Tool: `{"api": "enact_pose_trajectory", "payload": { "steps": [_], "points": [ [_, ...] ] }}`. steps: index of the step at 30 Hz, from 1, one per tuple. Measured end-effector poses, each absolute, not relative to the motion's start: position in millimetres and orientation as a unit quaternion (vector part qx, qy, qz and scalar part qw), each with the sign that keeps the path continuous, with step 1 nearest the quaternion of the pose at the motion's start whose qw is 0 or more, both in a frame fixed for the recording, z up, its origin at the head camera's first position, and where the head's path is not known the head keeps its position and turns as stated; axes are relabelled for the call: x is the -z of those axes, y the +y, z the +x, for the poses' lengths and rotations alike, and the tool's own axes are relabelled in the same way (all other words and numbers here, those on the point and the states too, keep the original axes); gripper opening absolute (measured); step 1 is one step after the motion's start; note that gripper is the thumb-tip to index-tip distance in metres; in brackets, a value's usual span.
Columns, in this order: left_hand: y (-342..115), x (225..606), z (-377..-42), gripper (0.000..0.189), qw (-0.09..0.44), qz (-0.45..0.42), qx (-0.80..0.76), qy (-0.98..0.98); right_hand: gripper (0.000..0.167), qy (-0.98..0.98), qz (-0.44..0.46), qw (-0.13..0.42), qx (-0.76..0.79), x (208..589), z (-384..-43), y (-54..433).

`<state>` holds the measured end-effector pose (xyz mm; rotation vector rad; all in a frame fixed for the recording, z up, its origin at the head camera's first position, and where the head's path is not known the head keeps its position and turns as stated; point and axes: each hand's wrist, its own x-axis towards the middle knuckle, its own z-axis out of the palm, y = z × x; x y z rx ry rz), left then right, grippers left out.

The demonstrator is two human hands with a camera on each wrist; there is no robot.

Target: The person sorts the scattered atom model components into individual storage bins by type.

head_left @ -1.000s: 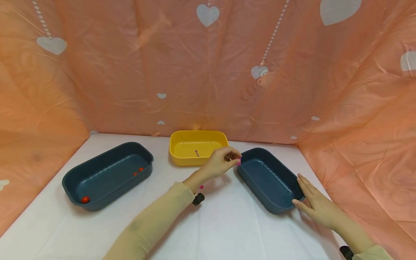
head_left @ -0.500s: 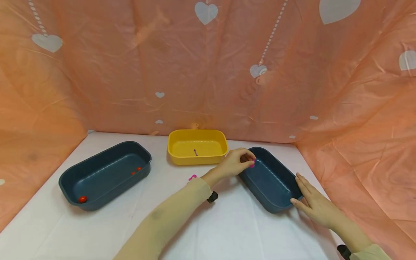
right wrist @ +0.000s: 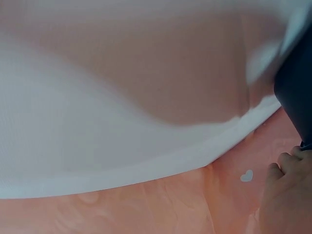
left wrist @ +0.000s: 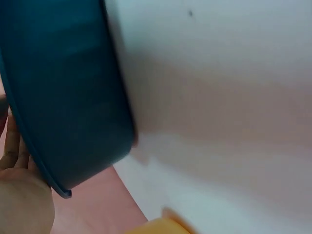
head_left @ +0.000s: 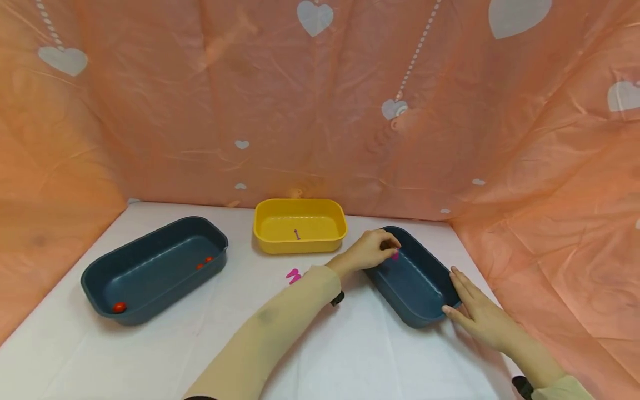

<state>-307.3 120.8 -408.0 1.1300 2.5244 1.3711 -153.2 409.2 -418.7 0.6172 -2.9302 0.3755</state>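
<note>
My left hand (head_left: 369,250) pinches a small pink piece (head_left: 395,255) over the far left part of the right dark blue tray (head_left: 412,322). The piece is mostly hidden by the fingers, so its kind cannot be told. My right hand (head_left: 482,316) rests with fairly straight fingers on the same tray's near right end. In the left wrist view, the left hand (left wrist: 24,200) reaches over the rim of the blue tray (left wrist: 68,97). The right wrist view shows the right hand (right wrist: 287,190) against the tray's end. Another pink piece (head_left: 293,275), curvy, lies on the white table beside the left sleeve.
A yellow tray (head_left: 300,247) at the back holds a thin purple piece (head_left: 297,234). On the left, another dark blue tray (head_left: 155,266) holds a red piece (head_left: 119,307) and smaller red bits (head_left: 208,259). Orange cloth with hearts (head_left: 320,111) hangs behind the white table (head_left: 125,361).
My left hand has moved right with the pink piece, from the tray's left rim to over its inside. The pink piece on the table has come into fuller view. The right hand stays on the tray.
</note>
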Motion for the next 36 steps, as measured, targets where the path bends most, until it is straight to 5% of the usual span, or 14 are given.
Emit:
{"api": "enact_pose_trajectory", "payload": {
  "steps": [36],
  "points": [
    [9, 402, -279, 0.018, -0.076, 0.340, -0.509, 0.787, 0.082, -0.970, 0.200, 0.048, -0.131, 421, -151, 409]
  ]
}}
